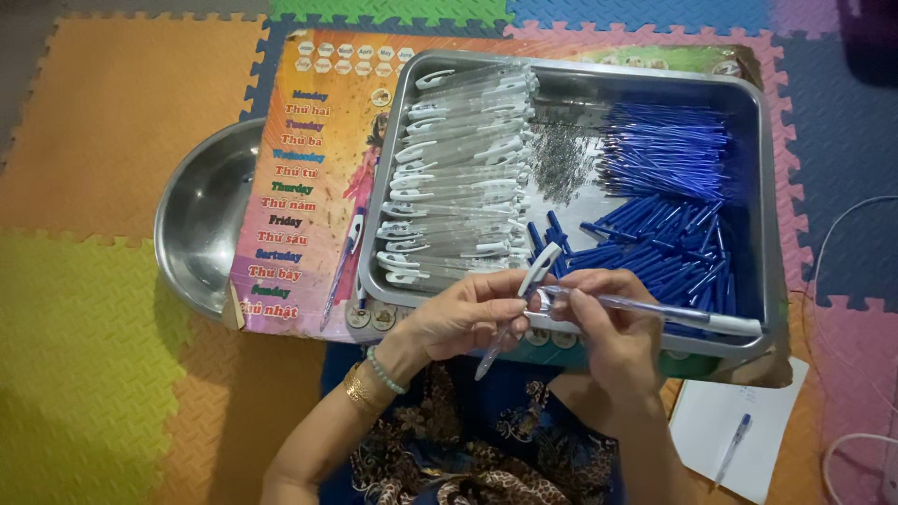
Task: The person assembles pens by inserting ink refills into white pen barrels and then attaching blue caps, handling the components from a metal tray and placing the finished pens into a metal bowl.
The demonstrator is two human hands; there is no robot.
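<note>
Left hand (465, 316): closed on a clear pen barrel (513, 309) with a white clip; the barrel is pinched near its upper end and slants down towards the lap.
Right hand (608, 323): fingers are closed around a second clear pen (673, 316), which extends level to the right of the grip, its white end above the tray rim.
Position of the held parts: both are held just in front of the near rim of the steel tray (760, 215), the two grips almost touching.
Beyond the grip: rows of clear barrels (463, 168) are seen to the left, blue refills (669, 150) and blue caps (655, 248) to the right, small springs (561, 164) between.
Left of the grip: a round steel bowl (201, 220) is partly covered by a printed board (299, 187).
Right of and below the grip: a finished pen (731, 447) lies on white paper (720, 421).
Handling (judged): the barrel is taken to be light, stiff and smooth, hence somewhat slippery; thin plastic may crack if bent. A hold at mid-barrel, clear of the clip, is judged best.
</note>
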